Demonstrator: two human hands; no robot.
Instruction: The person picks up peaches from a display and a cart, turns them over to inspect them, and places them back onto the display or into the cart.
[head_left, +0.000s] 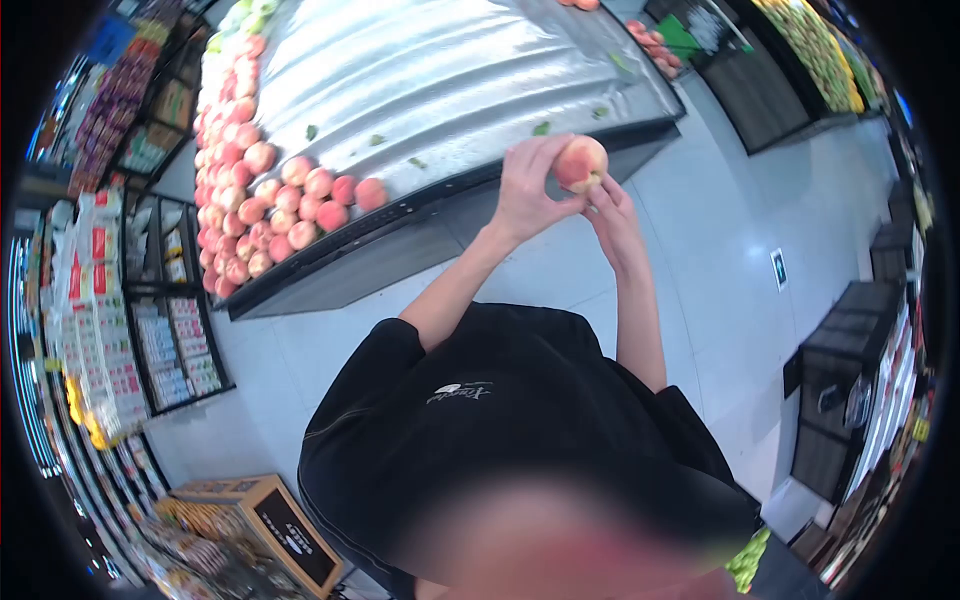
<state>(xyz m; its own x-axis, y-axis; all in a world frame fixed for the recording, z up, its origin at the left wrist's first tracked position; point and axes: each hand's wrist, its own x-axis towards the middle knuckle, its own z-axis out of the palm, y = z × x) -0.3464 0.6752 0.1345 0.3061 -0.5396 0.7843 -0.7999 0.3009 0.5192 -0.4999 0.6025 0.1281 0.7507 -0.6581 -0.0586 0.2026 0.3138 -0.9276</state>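
Note:
A pink and pale yellow peach is held up near the front edge of a display stand. My left hand grips it from the left, fingers over the top and thumb below. At its lower right, my right hand has its fingertips pinched on the fruit beside the stem hollow. Many more peaches are piled at the left end of the stand, whose sloped top is lined with shiny silver sheeting. A few loose green leaves lie on that sheeting.
The stand's dark front edge runs just beyond my hands. Shelves of packaged goods stand at left, a wooden-framed crate at lower left. Another produce stand is at upper right, dark shelving at right. Pale floor lies between.

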